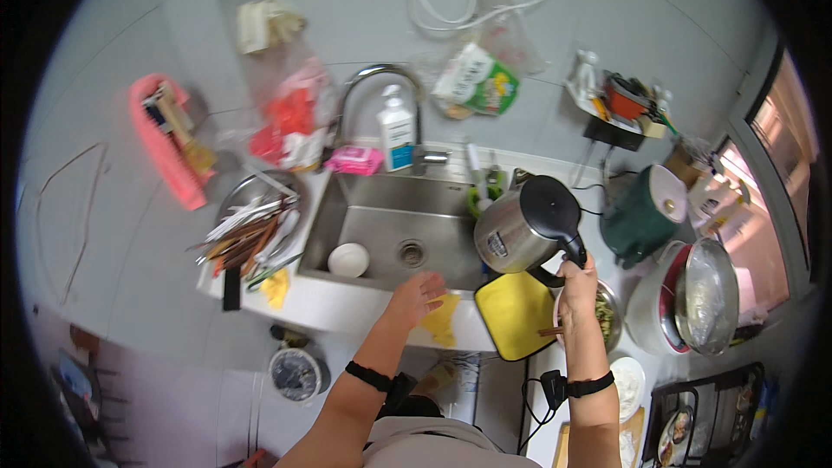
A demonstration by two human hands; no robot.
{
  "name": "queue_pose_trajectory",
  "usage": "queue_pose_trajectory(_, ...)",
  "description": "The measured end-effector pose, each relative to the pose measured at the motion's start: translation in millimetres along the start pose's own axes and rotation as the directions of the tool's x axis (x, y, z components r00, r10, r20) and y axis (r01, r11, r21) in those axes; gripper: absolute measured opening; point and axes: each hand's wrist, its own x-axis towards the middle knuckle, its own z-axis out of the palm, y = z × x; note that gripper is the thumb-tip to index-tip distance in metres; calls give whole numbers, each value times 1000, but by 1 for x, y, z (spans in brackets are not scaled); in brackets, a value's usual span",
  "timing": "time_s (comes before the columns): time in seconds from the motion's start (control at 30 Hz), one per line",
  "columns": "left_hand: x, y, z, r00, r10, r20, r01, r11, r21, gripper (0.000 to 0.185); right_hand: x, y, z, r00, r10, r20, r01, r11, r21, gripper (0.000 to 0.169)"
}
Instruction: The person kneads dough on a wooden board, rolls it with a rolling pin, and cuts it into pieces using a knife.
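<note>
My right hand (577,283) grips the black handle of an electric kettle (504,227), a steel one with a black lid, held over the right end of the sink. Over the sink's front edge is my left hand (419,299), its fingers apart and nothing in it. A yellow cloth (442,322) hangs at the counter edge just beside that hand; I cannot tell whether they touch. The steel sink (383,227) holds a small white bowl (349,260) near its left front corner. Below the kettle lies a yellow mat with a dark border (517,315).
At the left stands a basin (273,192) with many chopsticks and utensils. A chrome faucet (383,69) and a white pump bottle (396,130) are behind the sink. On the right are a food bowl (608,318), a green appliance (640,214) and stacked pots (663,299). A bin (296,374) sits below.
</note>
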Motion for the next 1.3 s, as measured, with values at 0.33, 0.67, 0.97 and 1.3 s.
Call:
queue_pose_trajectory(0.33,-170,24,-186,921,152,-359,-193,978,-83,26,-149,128,160,884,340,322,-321,941,-112,22)
queue_pose_trajectory(0.67,-212,66,-307,931,106,-348,-160,979,-130,30,-241,200,283,912,223,345,-185,973,-140,25)
queue_pose_trajectory(0.97,-190,80,-388,937,284,206,-280,959,-50,39,-294,217,335,985,64,162,-43,991,-126,19)
queue_pose_trajectory(1.3,-160,97,-354,995,47,-87,-51,998,-45,40,-363,234,375,986,155,-68,-166,967,-195,17)
